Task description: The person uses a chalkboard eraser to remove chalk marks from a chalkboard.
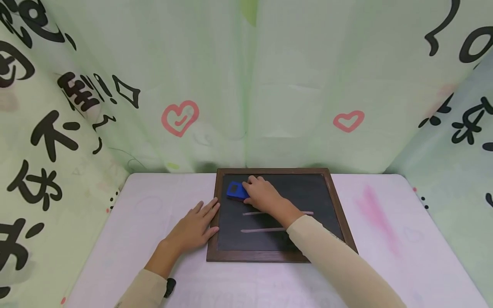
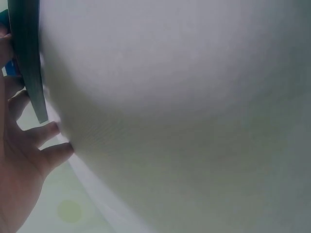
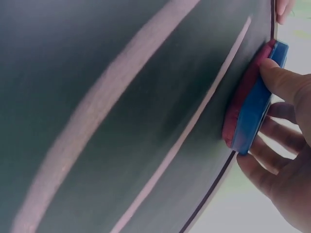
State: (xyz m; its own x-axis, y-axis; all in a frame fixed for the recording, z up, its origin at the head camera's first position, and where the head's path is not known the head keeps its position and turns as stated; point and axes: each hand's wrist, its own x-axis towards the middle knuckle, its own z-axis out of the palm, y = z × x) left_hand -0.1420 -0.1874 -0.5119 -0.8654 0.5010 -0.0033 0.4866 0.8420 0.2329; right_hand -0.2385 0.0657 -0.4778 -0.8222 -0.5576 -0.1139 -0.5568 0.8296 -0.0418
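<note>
A small blackboard [image 1: 269,241] in a brown wooden frame lies on the table. Two pale pink chalk lines run across it; in the right wrist view, the thicker chalk line [image 3: 97,107] is nearer the camera. My right hand [image 1: 265,196] grips a blue chalkboard eraser [image 1: 236,191] by its sides, thumb on one side and fingers on the other. The eraser's reddish felt [image 3: 243,97] faces down against the board, in the upper left part above both lines. My left hand [image 1: 194,226] rests with spread fingers at the frame's left side, fingertips on its edge.
The table [image 1: 154,201] has a whitish cover with a pink smear [image 1: 379,218] to the right of the board. Pale green curtains [image 1: 292,85] with black lettering and red hearts enclose it at the back and sides. A black wrist strap [image 1: 170,287] shows at the left sleeve.
</note>
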